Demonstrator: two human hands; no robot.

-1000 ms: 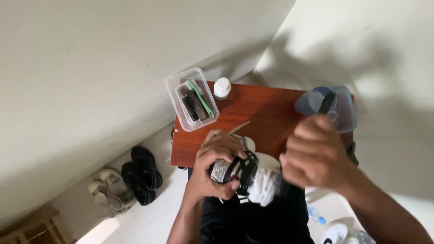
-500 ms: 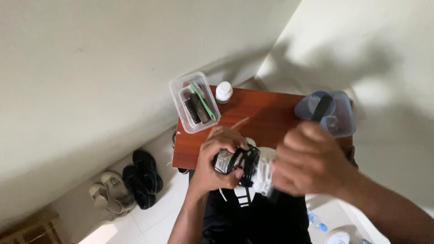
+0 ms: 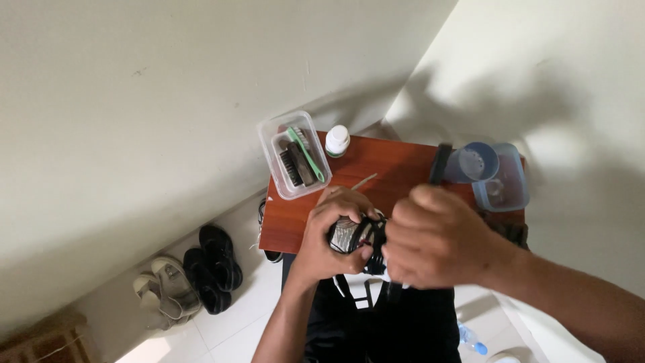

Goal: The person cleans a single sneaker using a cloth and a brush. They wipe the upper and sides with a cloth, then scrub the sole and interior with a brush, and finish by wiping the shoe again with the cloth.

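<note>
Single head cam, looking steeply down from above. Hands close to lens at frame centre; red-brown table (image 3: 403, 176) beyond them, floor w/ shoes (image 3: 213, 267) farther, lower left. No 2nd view.

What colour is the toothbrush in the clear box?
The toothbrush is green, seen in the head view, inside the clear box.

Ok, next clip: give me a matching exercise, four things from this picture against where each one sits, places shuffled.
Things:
1. green toothbrush
2. white bottle
3. black shoe
4. black sandals

Places:
A. on the floor by the wall
B. in the clear tub at the table's corner
C. held between the left hand and right hand
D. standing on the brown table beside the tub

Pairs: 1-B, 2-D, 3-C, 4-A
</note>
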